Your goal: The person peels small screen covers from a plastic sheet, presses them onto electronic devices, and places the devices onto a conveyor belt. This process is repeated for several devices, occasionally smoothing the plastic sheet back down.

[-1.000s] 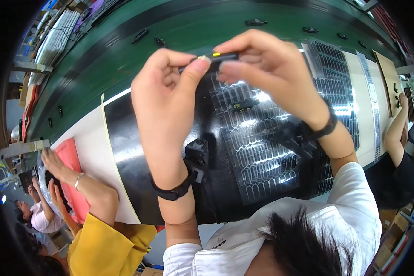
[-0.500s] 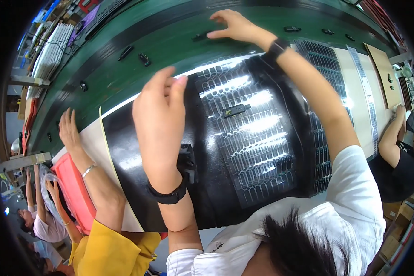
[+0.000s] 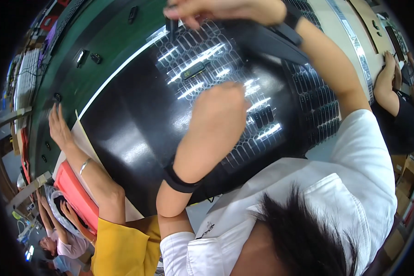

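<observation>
My right hand (image 3: 209, 11), at the top of the view, pinches a small elongated black device (image 3: 171, 28) between thumb and fingers; it points downward at the far edge of a clear plastic tray. My left hand (image 3: 221, 122) hovers over or rests on this clear tray (image 3: 244, 158), fingers curled under and hidden, so what they hold cannot be seen. Beyond that hand, another small black device with a lit digital display (image 3: 194, 71) lies on the tray. Both my wrists wear black bands.
A green conveyor belt (image 3: 108, 34) carries several small black devices. At left, a co-worker's hand (image 3: 60, 126) with a bracelet reaches over the belt, near a pink-red bin (image 3: 76, 191). More filled clear trays (image 3: 317, 99) stand right. Another person's arm (image 3: 387, 87) is at far right.
My right hand has come back from the belt to the tray's far edge, now with a black device. My left hand has moved right over the tray, its fingers curling under. The view has shifted.
</observation>
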{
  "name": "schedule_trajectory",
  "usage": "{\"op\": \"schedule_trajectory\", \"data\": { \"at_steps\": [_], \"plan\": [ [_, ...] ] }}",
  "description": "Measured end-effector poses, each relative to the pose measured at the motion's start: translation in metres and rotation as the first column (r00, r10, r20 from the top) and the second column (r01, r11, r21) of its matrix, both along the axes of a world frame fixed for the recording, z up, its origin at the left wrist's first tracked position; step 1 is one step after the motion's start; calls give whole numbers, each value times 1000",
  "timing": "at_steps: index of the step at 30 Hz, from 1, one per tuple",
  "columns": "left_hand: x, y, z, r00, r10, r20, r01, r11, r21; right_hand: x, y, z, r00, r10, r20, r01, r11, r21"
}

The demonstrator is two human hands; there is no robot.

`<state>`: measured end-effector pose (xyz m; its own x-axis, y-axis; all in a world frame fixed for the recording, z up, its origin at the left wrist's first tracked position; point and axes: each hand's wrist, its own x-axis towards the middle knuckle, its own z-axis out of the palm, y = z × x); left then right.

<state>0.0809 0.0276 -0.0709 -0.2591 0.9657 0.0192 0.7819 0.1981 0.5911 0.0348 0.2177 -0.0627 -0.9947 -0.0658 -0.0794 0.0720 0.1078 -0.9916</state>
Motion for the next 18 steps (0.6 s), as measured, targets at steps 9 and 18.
{"op": "schedule_trajectory", "data": {
  "at_steps": [9,18],
  "plan": [
    [48,11,-34,991,-113,-78,123,982,143,93,-17,-55,916,151,371,-43,958,-284],
    [55,5,29,976,-149,158,126,981,147,92,-19,-65,936,115,333,34,911,-411]
  ]
}}
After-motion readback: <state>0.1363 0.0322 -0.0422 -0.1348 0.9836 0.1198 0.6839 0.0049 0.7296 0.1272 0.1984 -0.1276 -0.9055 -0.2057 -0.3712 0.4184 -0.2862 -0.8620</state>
